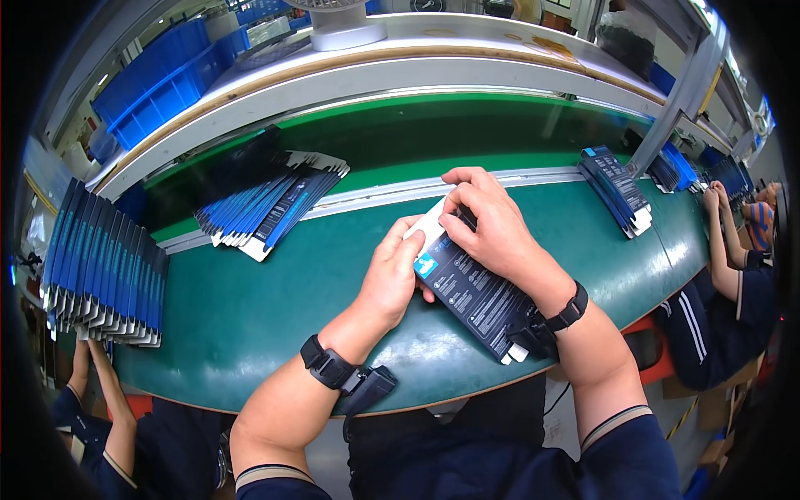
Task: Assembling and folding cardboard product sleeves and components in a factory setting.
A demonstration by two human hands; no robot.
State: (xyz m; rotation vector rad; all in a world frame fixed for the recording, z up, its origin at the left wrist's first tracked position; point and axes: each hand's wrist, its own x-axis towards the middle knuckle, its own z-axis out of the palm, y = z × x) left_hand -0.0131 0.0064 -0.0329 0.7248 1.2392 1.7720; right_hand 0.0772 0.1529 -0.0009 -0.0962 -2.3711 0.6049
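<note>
Carton [479, 300] in left hand [387, 279], fingers [408, 242] curled

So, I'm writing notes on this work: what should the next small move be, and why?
Perhaps fold the white flap with the right hand beside it: the flap sticks out at the far end of the carton, which the left hand holds.

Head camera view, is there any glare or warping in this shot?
Head view: the shelf bows into an arc and the corners go black; head view: pale glare on the green tabletop toward its near edge; head view: both hands look fairly sharp, but the carton's smallest print is hard to read.
</note>
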